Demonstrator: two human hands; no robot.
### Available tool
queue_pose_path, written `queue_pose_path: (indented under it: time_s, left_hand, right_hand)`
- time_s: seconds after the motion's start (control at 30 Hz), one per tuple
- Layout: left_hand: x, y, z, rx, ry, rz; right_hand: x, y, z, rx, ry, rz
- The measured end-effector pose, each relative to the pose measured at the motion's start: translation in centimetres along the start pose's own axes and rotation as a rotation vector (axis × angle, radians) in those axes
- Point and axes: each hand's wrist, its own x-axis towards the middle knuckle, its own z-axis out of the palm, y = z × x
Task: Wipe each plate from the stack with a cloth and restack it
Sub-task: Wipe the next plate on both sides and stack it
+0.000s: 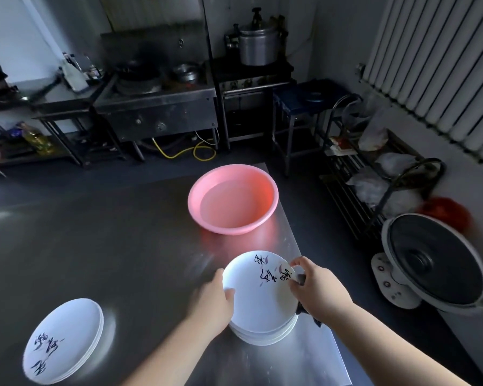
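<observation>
Brushed steel runs under our hands, a dull grey table (123,246) with soft reflections, set in a dim kitchen with a metal stove (156,107) and a pressure cooker (258,45) at the back. Near the table's right edge we have a stack of plates (262,334), round, white and glossy. We hold the top plate (251,291) tilted, its far rim raised, with the dark brush-script lettering toward its right rim. Our left hand (212,299) grips its left rim, thumb curled over the face. Our right hand (315,282) pinches the right rim with fingers bent, and a dark cloth (304,307) shows beneath that hand; we cannot tell how it is held. At the near left, well apart, lies a second, lower stack (64,341) of the same plates, lettering toward us. Beyond our hands stands a round pink plastic basin (271,196), smooth-walled. A white fan (435,263) stands off the table to the right.
</observation>
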Motion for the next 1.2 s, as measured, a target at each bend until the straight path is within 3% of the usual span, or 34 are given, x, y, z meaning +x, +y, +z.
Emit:
queue_pose_path:
  time_s: [0.27, 0.43, 0.57, 0.8, 1.0, 1.2]
  left_hand:
    - [0.4, -1.1, 0.0, -0.022, 0.017, 0.052]
    - [0.6, -4.3, -2.1, -0.083, 0.068, 0.032]
    - [0.2, -10.6, -4.2, -0.081, 0.112, -0.053]
    - [-1.9, -27.5, -5.7, 0.026, 0.126, -0.286]
    - [-2.2, -39.7, -3.9, -0.002, 0.164, -0.496]
    - [-1.6, -45.4, -3.6, -0.068, 0.127, -0.519]
  right_hand:
    - [-0.1, -1.2, -0.6, -0.377, 0.19, -0.091]
    - [0.1, -5.2, 1.0, -0.379, 0.211, -0.219]
    - [0.4, -10.2, 4.8, -0.312, 0.114, -0.298]
    - [1.0, -19.8, 15.2, -0.339, -0.071, -0.4]
    - [1.4, -25.4, 24.8, -0.339, -0.227, -0.36]
    - [2.1, -29.4, 32.7, -0.374, -0.346, -0.299]
